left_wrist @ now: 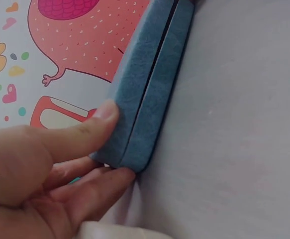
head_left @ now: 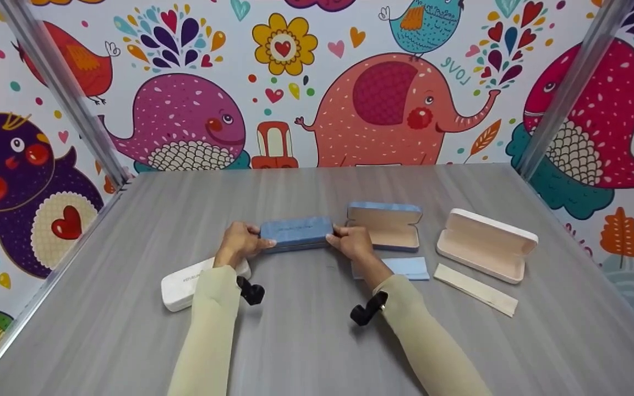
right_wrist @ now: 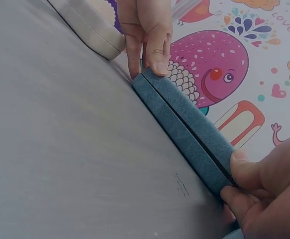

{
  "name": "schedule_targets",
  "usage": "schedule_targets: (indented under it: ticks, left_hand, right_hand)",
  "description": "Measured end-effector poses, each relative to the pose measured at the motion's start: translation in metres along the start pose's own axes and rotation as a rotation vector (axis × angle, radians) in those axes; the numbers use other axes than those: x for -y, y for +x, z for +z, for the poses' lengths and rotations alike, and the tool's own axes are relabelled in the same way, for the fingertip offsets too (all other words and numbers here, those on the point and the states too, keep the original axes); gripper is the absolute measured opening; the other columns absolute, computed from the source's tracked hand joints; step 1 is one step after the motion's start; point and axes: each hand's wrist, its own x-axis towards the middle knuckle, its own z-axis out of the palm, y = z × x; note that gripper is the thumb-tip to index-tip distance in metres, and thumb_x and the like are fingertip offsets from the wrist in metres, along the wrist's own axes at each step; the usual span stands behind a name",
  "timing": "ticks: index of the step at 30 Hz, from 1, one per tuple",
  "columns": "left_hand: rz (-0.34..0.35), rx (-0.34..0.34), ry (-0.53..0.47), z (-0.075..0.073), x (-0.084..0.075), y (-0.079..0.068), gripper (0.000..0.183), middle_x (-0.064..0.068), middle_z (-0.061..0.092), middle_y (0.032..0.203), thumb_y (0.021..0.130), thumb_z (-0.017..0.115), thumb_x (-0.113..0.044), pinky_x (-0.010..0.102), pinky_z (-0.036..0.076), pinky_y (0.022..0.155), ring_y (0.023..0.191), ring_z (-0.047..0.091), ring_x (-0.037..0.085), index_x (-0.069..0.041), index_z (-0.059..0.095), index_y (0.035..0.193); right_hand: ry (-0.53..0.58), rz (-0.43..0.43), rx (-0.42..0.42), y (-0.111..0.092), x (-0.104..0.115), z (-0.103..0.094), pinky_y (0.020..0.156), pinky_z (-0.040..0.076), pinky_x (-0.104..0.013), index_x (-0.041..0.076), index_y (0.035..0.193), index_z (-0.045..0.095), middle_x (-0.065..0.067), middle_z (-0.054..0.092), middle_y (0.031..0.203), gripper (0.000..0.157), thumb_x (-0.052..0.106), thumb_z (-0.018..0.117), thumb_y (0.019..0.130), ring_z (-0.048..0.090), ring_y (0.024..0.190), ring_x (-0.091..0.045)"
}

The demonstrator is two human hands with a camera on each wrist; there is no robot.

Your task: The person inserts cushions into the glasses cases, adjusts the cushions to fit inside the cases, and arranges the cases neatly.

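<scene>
A closed blue glasses case (head_left: pixel 296 231) is held by both hands at the middle of the table. My left hand (head_left: pixel 239 242) grips its left end, with the thumb on the lid edge in the left wrist view and fingers at the end (left_wrist: pixel 130 124). At the other end my right hand (head_left: pixel 354 242) pinches the corner between thumb and fingers, as the right wrist view shows on the case (right_wrist: pixel 184 124). A thin dark seam runs along the case's front. Lettering on the lid is too small to read.
A closed white glasses case (head_left: pixel 176 286) lies partly behind my left forearm. To the right stand an open blue case (head_left: pixel 399 236) and an open white case (head_left: pixel 479 253). Before them lie a folded blue cloth (head_left: pixel 409 268) and a cream cloth (head_left: pixel 476 289). Patterned walls enclose the table.
</scene>
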Motion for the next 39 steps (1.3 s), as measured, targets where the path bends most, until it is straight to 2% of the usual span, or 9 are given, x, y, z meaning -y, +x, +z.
schedule_targets:
  ticks: [9, 17, 21, 25, 28, 31, 32, 35, 39]
  left_hand:
    - [0.014, -0.013, 0.014, 0.001, -0.001, 0.0, 0.054, 0.024, 0.063, 0.128, 0.079, 0.086, -0.015, 0.041, 0.05, 0.102, 0.11, 0.057, 0.028, 0.006, 0.063, 0.124]
    - [-0.043, 0.013, 0.007, 0.0, -0.006, -0.001, 0.06, 0.024, 0.058, 0.137, 0.083, 0.084, -0.015, 0.042, 0.048, 0.105, 0.11, 0.052, 0.027, 0.006, 0.058, 0.132]
    - [-0.034, 0.015, 0.031, -0.001, -0.007, -0.002, 0.06, 0.024, 0.058, 0.137, 0.082, 0.084, -0.015, 0.044, 0.047, 0.108, 0.109, 0.052, 0.027, 0.007, 0.058, 0.132]
    - [-0.024, 0.027, 0.009, 0.0, -0.008, -0.003, 0.06, 0.024, 0.057, 0.138, 0.084, 0.082, -0.013, 0.041, 0.047, 0.106, 0.109, 0.053, 0.026, 0.006, 0.056, 0.135]
    - [-0.034, 0.051, -0.052, 0.0, -0.008, -0.005, 0.062, 0.023, 0.054, 0.143, 0.088, 0.077, -0.012, 0.039, 0.051, 0.103, 0.111, 0.059, 0.025, 0.004, 0.05, 0.141]
    - [-0.044, 0.063, -0.106, -0.001, -0.009, -0.009, 0.061, 0.025, 0.055, 0.142, 0.093, 0.071, -0.013, 0.039, 0.056, 0.098, 0.114, 0.064, 0.029, 0.003, 0.044, 0.146]
    - [-0.042, 0.059, -0.108, -0.001, -0.01, -0.011, 0.061, 0.025, 0.055, 0.141, 0.095, 0.069, -0.016, 0.039, 0.057, 0.096, 0.115, 0.065, 0.031, 0.003, 0.044, 0.147]
    - [-0.045, 0.039, -0.104, -0.001, -0.014, -0.014, 0.059, 0.027, 0.056, 0.139, 0.099, 0.064, -0.024, 0.039, 0.059, 0.092, 0.117, 0.065, 0.034, 0.003, 0.044, 0.147]
    - [-0.058, -0.004, -0.103, 0.0, -0.02, -0.02, 0.055, 0.026, 0.055, 0.142, 0.102, 0.058, -0.032, 0.039, 0.06, 0.09, 0.119, 0.064, 0.035, 0.0, 0.047, 0.145]
  right_hand:
    - [0.035, 0.027, -0.012, 0.0, 0.003, -0.001, 0.114, 0.042, -0.043, 0.006, 0.134, 0.059, -0.016, 0.054, 0.145, 0.043, 0.013, 0.071, 0.093, 0.042, 0.143, -0.033]
    - [-0.002, -0.002, 0.003, -0.005, 0.01, -0.001, 0.107, 0.05, -0.043, 0.004, 0.137, 0.057, -0.015, 0.054, 0.145, 0.043, 0.011, 0.067, 0.096, 0.044, 0.141, -0.034]
    - [0.019, 0.018, 0.013, -0.005, 0.014, -0.002, 0.1, 0.054, -0.04, 0.003, 0.137, 0.058, -0.016, 0.055, 0.144, 0.043, 0.009, 0.067, 0.095, 0.049, 0.138, -0.032]
    - [0.027, 0.025, 0.024, -0.006, 0.019, -0.004, 0.102, 0.053, -0.038, -0.001, 0.136, 0.059, -0.018, 0.055, 0.144, 0.041, 0.007, 0.064, 0.096, 0.05, 0.137, -0.03]
    - [0.061, 0.06, 0.052, -0.009, 0.025, -0.008, 0.099, 0.053, -0.034, -0.001, 0.137, 0.058, -0.018, 0.057, 0.144, 0.042, 0.01, 0.063, 0.097, 0.058, 0.128, -0.025]
    - [0.109, 0.098, 0.095, -0.012, 0.03, -0.012, 0.084, 0.053, -0.031, 0.002, 0.14, 0.057, -0.017, 0.06, 0.14, 0.045, 0.016, 0.064, 0.097, 0.064, 0.103, -0.018]
    - [0.124, 0.108, 0.108, -0.014, 0.031, -0.014, 0.082, 0.053, -0.031, 0.004, 0.141, 0.056, -0.016, 0.061, 0.139, 0.046, 0.018, 0.065, 0.098, 0.064, 0.1, -0.017]
    - [0.147, 0.09, 0.132, -0.017, 0.034, -0.019, 0.085, 0.055, -0.036, 0.006, 0.142, 0.054, -0.017, 0.063, 0.136, 0.047, 0.021, 0.064, 0.099, 0.068, 0.103, -0.023]
    - [0.16, 0.027, 0.139, -0.022, 0.035, -0.025, 0.101, 0.053, -0.045, 0.004, 0.14, 0.056, -0.018, 0.062, 0.137, 0.045, 0.023, 0.062, 0.1, 0.062, 0.123, -0.034]
